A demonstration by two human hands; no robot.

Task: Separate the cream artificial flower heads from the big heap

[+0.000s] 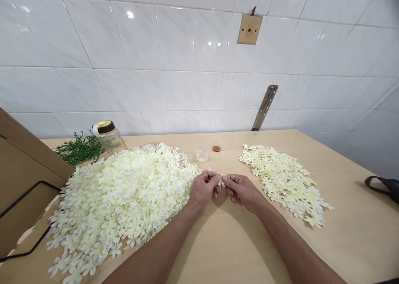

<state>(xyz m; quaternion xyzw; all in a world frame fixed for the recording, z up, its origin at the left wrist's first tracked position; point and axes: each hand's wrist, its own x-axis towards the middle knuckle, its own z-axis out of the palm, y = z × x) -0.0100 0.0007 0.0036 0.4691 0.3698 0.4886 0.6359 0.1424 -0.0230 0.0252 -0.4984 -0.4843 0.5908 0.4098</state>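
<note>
My left hand (204,187) and my right hand (241,189) meet over the middle of the table, fingertips pinched together. Between them is a small white artificial flower (221,181), mostly covered by the fingers, so its details are hard to make out. Left of my hands spreads a big heap of cream-white artificial flowers (124,192), reaching close to my left wrist. To the right lies a thinner, flatter spread of the same flowers (283,180). Just beyond my fingers stand a small clear plastic cup (202,152) and a reddish-brown round piece (216,149).
Green artificial stems (80,149) lie at the back left beside a clear jar with a yellow and brown lid (107,134). A cardboard box (29,180) borders the left side. A metal bracket (264,108) rises against the tiled wall. A black strap (382,185) rests at far right.
</note>
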